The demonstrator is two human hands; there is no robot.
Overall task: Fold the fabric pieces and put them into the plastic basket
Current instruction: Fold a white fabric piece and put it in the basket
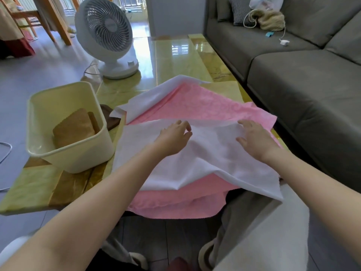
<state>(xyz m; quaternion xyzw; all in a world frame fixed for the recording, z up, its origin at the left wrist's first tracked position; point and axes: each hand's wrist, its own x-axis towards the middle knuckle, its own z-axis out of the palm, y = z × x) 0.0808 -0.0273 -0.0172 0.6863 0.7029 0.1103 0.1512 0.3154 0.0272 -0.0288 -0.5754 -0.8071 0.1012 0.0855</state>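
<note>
The fold of the large pink fabric (205, 106) is under way. It lies spread on the table (172, 55) just to the right of the plastic basket (78, 159), its near part turned over so that the white underside faces up. A white corner is also flipped at the end farthest from the basket's near wall. The left hand (172, 138), the one nearer the basket, has bent fingers at the flap's edge; whether they pinch the cloth or only rest on it I cannot tell. The right hand (256, 141), farther from the basket, lies on the flap with fingers spread and fairly straight, pressing it down. Inside the basket sits one folded brown piece (74, 130), and a darker brown cloth (110, 116) peeps out behind the basket's far right corner. Next, I judge, the flap wants smoothing flat and its edges squared before the piece is halved again, small enough to fit the basket.
</note>
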